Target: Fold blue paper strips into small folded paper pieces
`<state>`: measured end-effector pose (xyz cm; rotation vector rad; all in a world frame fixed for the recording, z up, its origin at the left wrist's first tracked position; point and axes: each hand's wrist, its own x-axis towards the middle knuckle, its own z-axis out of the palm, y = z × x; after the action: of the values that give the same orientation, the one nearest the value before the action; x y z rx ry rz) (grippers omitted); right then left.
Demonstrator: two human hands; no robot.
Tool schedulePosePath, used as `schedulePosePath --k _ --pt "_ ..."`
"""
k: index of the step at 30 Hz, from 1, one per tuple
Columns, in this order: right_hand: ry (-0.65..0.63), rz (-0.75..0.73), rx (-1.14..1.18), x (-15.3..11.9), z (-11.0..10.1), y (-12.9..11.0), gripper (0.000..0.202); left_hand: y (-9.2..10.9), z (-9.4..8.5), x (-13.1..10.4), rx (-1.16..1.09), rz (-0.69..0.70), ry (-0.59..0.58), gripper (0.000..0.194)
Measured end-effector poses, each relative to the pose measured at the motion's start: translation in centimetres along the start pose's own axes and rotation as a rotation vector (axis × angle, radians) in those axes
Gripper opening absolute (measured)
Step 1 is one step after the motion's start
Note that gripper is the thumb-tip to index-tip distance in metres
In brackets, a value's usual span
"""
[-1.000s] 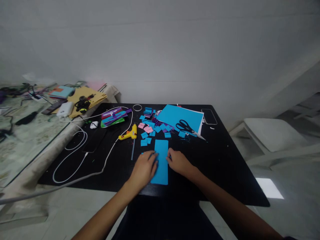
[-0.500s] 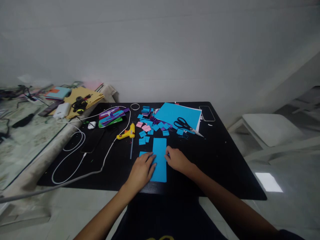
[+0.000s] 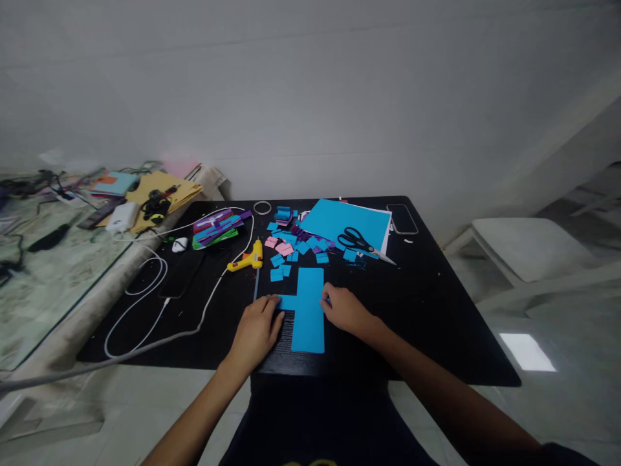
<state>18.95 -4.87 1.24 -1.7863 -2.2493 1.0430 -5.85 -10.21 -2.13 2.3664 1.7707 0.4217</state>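
In the head view a tall blue paper rectangle [image 3: 309, 323] lies flat on the black table in front of me. A narrower blue paper strip [image 3: 289, 302] sticks out crosswise from its left side; the strip's other end is hidden, apparently beneath the rectangle. My left hand [image 3: 256, 327] rests on the strip's outer end, fingers stretched and thumb apart. At the rectangle's right edge, my right hand [image 3: 343, 307] has curled fingers, with thumb and forefinger pinched at the paper. Small cut blue pieces [image 3: 277, 274] are scattered just beyond the rectangle.
Black-handled scissors [image 3: 363, 244] lie on a large blue sheet [image 3: 334, 217] at the back. A yellow glue gun [image 3: 247, 259] sits left, near a white cable [image 3: 196, 333] and a dark phone [image 3: 182, 275]. Colored paper strips [image 3: 218, 228] are piled behind. A white chair [image 3: 526, 249] stands right.
My left hand has slid left off the tall rectangle and onto the strip's outer end, uncovering the strip between. My right hand stays at the right edge.
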Motion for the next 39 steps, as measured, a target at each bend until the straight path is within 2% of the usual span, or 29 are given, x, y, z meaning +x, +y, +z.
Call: schedulePosePath --k 8,12,18,24,27,28,29,31,33,36,39 --pt "-0.011 -0.022 0.036 -0.4 -0.4 0.4 0.003 0.3 0.2 -0.2 0.017 -0.019 0.007 0.035" --pt "0.011 0.037 0.005 -0.8 -0.7 0.9 0.009 0.5 0.5 -0.4 0.028 -0.02 0.023 0.035" --pt "0.033 0.119 -0.048 -1.9 -1.2 2.3 0.01 0.6 1.1 -0.6 0.009 -0.01 0.067 0.035" --pt "0.078 0.089 0.007 -2.6 -1.5 3.6 0.007 0.3 1.8 -1.4 -0.054 0.004 0.147 0.038" --pt "0.193 0.066 0.343 -2.8 -2.1 4.1 0.017 0.4 1.1 -2.0 -0.177 0.021 0.207 0.033" --pt "0.196 0.082 0.522 -2.8 -2.6 4.3 0.022 0.5 0.8 -2.2 -0.245 0.02 0.215 0.028" --pt "0.133 0.095 0.743 -2.9 -3.1 4.4 0.027 0.6 0.4 -2.5 -0.327 0.006 0.213 0.023" --pt "0.032 0.13 1.183 -3.0 -4.6 4.7 0.048 0.8 -0.4 -2.8 -0.496 -0.102 0.216 0.03" --pt "0.093 0.136 1.47 -3.2 -6.3 5.1 0.059 1.1 -1.1 -3.0 -0.672 -0.24 0.216 0.041" --pt "0.205 0.126 1.654 -3.8 -8.9 5.6 0.057 1.4 -2.2 -3.2 -1.023 -0.385 0.189 0.05" --pt "0.329 0.066 1.717 -4.9 -11.3 5.8 0.06 1.9 -3.5 -3.4 -1.422 -0.449 0.135 0.058"
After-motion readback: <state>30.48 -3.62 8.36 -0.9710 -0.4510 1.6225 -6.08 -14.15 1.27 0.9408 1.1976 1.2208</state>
